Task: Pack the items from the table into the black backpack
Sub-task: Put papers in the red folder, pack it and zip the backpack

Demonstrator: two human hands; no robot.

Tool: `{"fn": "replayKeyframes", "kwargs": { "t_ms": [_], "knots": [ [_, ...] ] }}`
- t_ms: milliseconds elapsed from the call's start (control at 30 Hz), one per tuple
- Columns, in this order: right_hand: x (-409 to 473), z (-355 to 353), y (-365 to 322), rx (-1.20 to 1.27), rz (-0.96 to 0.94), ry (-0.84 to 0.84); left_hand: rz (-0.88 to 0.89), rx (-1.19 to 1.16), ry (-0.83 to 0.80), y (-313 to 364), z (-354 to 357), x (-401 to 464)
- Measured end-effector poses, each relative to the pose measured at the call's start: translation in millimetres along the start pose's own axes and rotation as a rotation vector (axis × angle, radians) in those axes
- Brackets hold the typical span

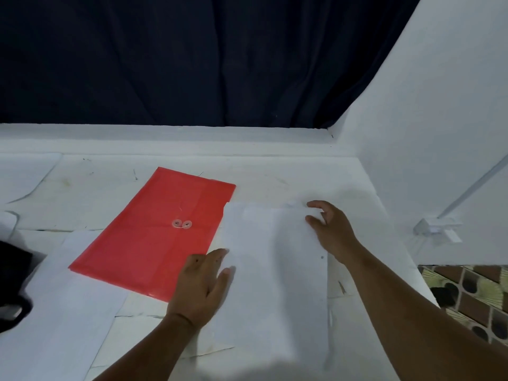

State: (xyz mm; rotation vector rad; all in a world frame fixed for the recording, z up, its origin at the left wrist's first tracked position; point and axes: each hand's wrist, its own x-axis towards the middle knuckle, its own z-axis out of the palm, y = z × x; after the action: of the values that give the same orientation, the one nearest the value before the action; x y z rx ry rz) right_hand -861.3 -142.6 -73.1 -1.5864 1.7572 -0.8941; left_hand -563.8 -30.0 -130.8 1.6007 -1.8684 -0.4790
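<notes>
A stack of white paper sheets (275, 270) lies on the white table (275, 171), its left edge overlapping a red plastic envelope (154, 232) with a string-and-button clasp. My left hand (202, 287) rests flat on the sheets' left edge, fingers straight. My right hand (332, 229) touches the sheets' far right corner with loosely bent fingers. Only a dark part of the black backpack (12, 270) shows at the left edge of the view.
More white sheets (63, 312) lie on the table at the near left. A dark curtain (192, 64) hangs behind the table and a white wall (439, 119) rises on the right. Patterned floor tiles (472, 295) show beyond the table's right edge.
</notes>
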Motion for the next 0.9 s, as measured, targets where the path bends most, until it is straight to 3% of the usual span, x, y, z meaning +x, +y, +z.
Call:
{"fn": "replayKeyframes", "kwargs": {
  "t_ms": [167, 467, 733, 900],
  "knots": [
    [9.8, 19.9, -3.9, 0.060, 0.060, -0.034, 0.102, 0.200, 0.000, -11.1, 7.4, 2.6],
    [41.4, 31.2, 5.0, -0.135, -0.215, -0.018, 0.094, 0.252, 0.061, -9.7, 12.1, 3.0],
    [38.0, 43.9, 31.5, -0.073, -0.200, 0.159, 0.073, 0.289, 0.036, -11.5, 12.5, 3.5],
    [57.9, 42.8, 40.5, -0.110, -0.167, 0.155, 0.066, 0.277, 0.054, -7.3, 11.7, 3.8]
  ]
}}
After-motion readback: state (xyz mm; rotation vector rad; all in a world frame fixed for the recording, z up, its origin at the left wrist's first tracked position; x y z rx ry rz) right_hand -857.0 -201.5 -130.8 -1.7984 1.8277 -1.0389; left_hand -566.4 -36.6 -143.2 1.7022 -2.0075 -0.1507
